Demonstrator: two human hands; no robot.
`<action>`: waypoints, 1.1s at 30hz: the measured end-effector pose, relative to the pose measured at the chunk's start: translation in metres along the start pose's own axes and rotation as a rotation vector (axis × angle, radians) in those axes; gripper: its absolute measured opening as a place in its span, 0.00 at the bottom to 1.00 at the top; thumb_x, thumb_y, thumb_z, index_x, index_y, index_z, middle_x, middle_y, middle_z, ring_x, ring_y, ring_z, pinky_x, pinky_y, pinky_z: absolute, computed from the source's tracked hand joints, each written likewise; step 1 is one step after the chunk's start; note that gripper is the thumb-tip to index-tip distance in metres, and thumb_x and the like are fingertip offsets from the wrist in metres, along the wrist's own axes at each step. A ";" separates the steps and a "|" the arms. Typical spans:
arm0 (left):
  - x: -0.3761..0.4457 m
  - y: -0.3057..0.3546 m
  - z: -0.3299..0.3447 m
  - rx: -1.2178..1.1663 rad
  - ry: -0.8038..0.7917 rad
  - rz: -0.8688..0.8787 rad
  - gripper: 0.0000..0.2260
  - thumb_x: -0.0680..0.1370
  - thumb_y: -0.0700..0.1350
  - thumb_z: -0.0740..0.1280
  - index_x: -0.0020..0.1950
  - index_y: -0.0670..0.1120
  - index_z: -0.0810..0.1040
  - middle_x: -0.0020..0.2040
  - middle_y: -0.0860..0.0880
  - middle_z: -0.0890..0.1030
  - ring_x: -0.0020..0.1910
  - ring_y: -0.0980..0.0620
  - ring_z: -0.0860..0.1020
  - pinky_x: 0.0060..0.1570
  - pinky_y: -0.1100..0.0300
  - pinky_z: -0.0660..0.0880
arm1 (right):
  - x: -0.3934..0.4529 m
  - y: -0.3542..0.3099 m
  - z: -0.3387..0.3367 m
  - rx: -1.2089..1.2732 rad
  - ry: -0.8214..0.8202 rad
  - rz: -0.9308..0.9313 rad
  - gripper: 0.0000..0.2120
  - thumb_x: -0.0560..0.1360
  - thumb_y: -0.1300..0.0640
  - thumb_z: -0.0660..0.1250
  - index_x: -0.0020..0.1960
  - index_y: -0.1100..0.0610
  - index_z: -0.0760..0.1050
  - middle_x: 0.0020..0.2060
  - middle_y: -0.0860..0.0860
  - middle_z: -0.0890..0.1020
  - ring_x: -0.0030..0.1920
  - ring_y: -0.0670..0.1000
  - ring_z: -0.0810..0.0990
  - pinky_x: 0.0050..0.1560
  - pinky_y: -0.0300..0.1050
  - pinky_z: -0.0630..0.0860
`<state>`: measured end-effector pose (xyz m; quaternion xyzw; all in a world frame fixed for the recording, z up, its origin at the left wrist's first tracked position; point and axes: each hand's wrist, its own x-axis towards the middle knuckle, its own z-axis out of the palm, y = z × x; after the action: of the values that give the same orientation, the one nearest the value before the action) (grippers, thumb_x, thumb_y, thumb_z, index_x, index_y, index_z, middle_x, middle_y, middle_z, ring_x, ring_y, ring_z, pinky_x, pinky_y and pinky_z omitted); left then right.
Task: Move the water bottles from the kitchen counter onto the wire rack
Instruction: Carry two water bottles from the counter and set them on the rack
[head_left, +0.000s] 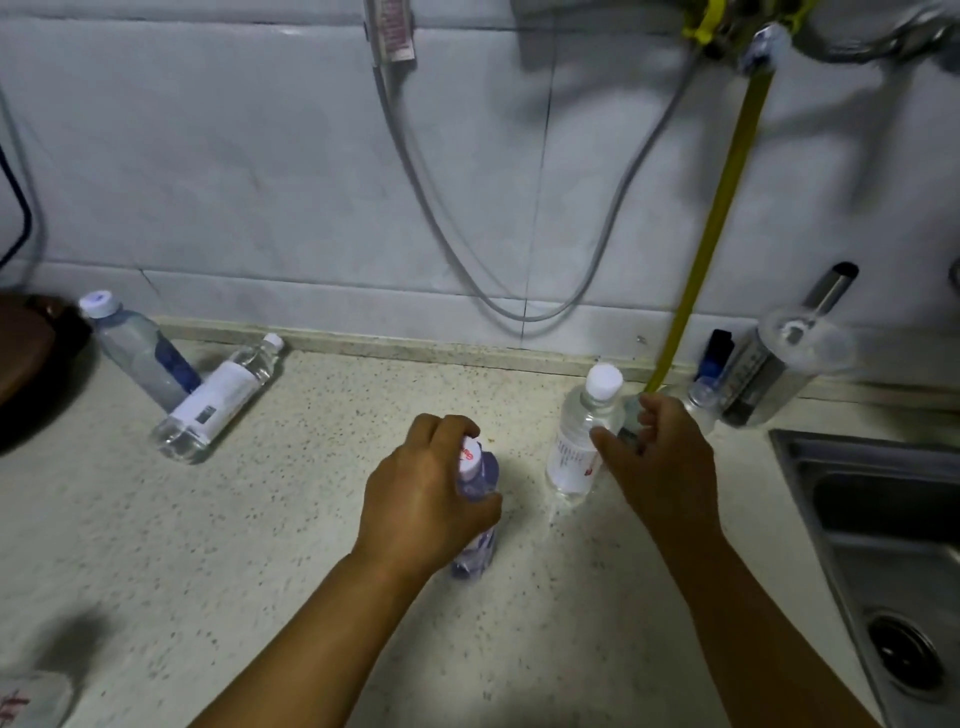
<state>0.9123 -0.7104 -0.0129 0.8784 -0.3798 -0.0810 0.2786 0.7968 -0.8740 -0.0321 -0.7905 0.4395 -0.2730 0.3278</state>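
Observation:
Several water bottles are on the speckled kitchen counter (291, 519). My left hand (421, 499) is wrapped around an upright purple-labelled bottle (475, 540) with a white cap, at the counter's middle. My right hand (654, 457) has its thumb and fingers on the side of a white-labelled bottle (576, 447) with a white cap, standing just to the right. At the far left a blue-labelled bottle (135, 353) stands by the wall, and another white-labelled bottle (218, 400) lies on its side beside it. No wire rack is in view.
A steel sink (883, 545) lies at the right. Behind my right hand stand a clear lidded container (779, 374) and a small blue item. A yellow hose (717, 228) and grey hoses hang down the tiled wall. A dark round object (31, 364) sits far left.

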 end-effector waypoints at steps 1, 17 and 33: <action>0.003 0.001 0.004 -0.041 -0.002 -0.022 0.32 0.65 0.51 0.76 0.66 0.55 0.66 0.66 0.52 0.72 0.57 0.51 0.75 0.48 0.66 0.69 | 0.009 0.004 0.004 0.014 -0.010 0.014 0.28 0.68 0.52 0.73 0.63 0.60 0.68 0.59 0.58 0.78 0.56 0.54 0.77 0.55 0.47 0.74; -0.019 -0.024 0.036 -0.488 0.044 -0.226 0.24 0.66 0.39 0.77 0.44 0.61 0.66 0.29 0.69 0.77 0.39 0.76 0.75 0.36 0.81 0.71 | 0.022 0.023 0.045 0.108 -0.127 0.052 0.35 0.64 0.56 0.76 0.65 0.59 0.63 0.62 0.57 0.74 0.55 0.47 0.69 0.57 0.42 0.65; -0.054 0.021 0.009 -0.449 -0.227 0.114 0.25 0.62 0.47 0.78 0.49 0.62 0.67 0.43 0.63 0.77 0.42 0.70 0.76 0.38 0.75 0.70 | -0.110 0.012 -0.060 -0.014 -0.072 0.194 0.33 0.63 0.50 0.76 0.63 0.55 0.65 0.57 0.52 0.78 0.57 0.52 0.77 0.57 0.47 0.74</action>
<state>0.8581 -0.6872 -0.0127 0.7570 -0.4301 -0.2454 0.4262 0.6959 -0.7991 -0.0189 -0.7557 0.5038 -0.2083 0.3629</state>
